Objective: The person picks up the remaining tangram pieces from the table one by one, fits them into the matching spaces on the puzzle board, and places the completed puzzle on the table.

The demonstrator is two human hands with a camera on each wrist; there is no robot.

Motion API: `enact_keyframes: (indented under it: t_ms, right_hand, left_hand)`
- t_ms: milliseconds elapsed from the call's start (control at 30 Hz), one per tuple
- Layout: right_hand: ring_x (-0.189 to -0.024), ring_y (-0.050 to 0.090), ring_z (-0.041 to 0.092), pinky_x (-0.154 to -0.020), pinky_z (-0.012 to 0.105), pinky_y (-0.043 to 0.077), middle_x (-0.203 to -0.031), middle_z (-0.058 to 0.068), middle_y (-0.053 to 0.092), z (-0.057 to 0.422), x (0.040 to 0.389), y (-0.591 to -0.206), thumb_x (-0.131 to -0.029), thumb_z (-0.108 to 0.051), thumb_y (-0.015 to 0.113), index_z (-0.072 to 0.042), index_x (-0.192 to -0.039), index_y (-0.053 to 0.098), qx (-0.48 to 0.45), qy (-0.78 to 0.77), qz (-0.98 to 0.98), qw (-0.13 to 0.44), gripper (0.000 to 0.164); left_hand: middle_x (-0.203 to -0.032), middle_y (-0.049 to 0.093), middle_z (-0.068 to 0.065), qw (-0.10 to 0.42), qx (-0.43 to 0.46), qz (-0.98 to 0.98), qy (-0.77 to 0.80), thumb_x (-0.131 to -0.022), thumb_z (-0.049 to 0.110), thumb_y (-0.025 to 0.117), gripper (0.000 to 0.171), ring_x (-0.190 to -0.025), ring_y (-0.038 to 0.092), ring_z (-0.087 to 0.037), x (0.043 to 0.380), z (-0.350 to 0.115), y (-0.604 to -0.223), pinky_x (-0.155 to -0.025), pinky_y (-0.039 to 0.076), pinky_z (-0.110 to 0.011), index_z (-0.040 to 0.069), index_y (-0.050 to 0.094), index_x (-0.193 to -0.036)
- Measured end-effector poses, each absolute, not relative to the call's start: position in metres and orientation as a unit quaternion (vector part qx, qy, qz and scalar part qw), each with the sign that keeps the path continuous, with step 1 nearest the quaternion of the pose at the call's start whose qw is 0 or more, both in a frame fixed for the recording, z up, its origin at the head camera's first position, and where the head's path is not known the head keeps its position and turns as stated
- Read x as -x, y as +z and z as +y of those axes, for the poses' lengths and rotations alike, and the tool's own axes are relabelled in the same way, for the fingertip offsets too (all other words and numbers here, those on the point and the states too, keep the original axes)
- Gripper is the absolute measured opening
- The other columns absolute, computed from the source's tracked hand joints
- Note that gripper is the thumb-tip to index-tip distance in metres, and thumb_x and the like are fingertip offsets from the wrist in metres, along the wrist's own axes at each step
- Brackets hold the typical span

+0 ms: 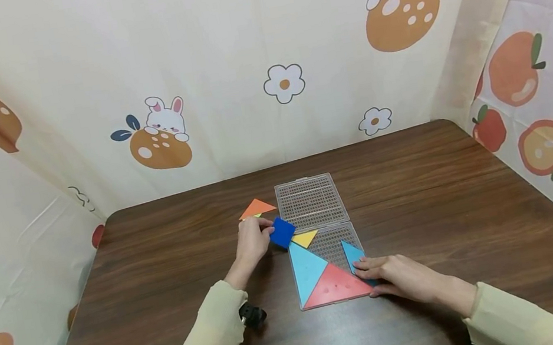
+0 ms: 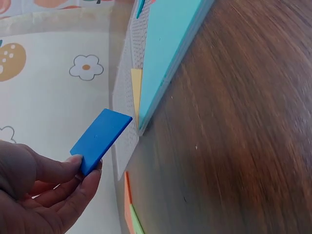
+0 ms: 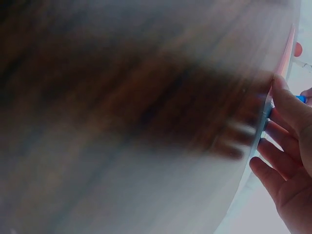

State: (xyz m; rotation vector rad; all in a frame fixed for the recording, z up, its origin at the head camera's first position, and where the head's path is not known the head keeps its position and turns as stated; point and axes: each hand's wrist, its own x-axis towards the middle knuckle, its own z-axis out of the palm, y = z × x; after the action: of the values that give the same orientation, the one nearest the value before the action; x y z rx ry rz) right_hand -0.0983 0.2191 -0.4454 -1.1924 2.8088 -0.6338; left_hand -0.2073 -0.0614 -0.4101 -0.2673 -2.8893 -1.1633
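Between the thumb and fingers of my left hand, a dark blue square tile is pinched at one edge, held up at a tilt in the left wrist view. Below it lies a clear hinged case with a dotted base. Its near half bears a light blue triangle, a red triangle and a yellow piece. My right hand rests at the case's right edge, fingers over a mid-blue piece, which they partly hide. The thumb touches the near right corner by the red triangle.
The case's far half lies open and flat. Left of it an orange triangle lies on the brown table, with a green piece mostly hidden behind my left hand. Printed curtains hang behind the table and at both sides.
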Motion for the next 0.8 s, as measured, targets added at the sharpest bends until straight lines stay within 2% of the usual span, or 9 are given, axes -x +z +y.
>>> enact_keyframes:
  t_ms: [333,800]
  right_hand:
    - [-0.109,0.051,0.023,-0.081,0.039,0.046,-0.119,0.011,0.055,0.219,0.098,-0.445,-0.081,-0.028,0.063,-0.003,-0.114,0.060,0.379,-0.204,0.903,0.016,0.041]
    - [-0.109,0.051,0.024,-0.081,0.039,0.046,-0.119,0.012,0.055,0.218,0.098,-0.443,-0.081,-0.025,0.065,-0.003,-0.114,0.060,0.376,-0.208,0.903,0.022,0.040]
  left_hand:
    - [-0.086,0.064,-0.014,-0.017,0.075,-0.919,-0.387,-0.083,0.002,0.060,0.012,-0.064,0.054,-0.019,0.208,-0.049,-0.412,-0.053,0.045,-0.023,-0.003,0.068,-0.091]
    - [-0.087,0.065,-0.015,-0.027,0.091,-0.916,-0.391,-0.080,0.000,0.063,0.011,-0.077,0.061,-0.023,0.205,-0.031,-0.414,-0.063,0.050,-0.028,-0.003,0.069,-0.089]
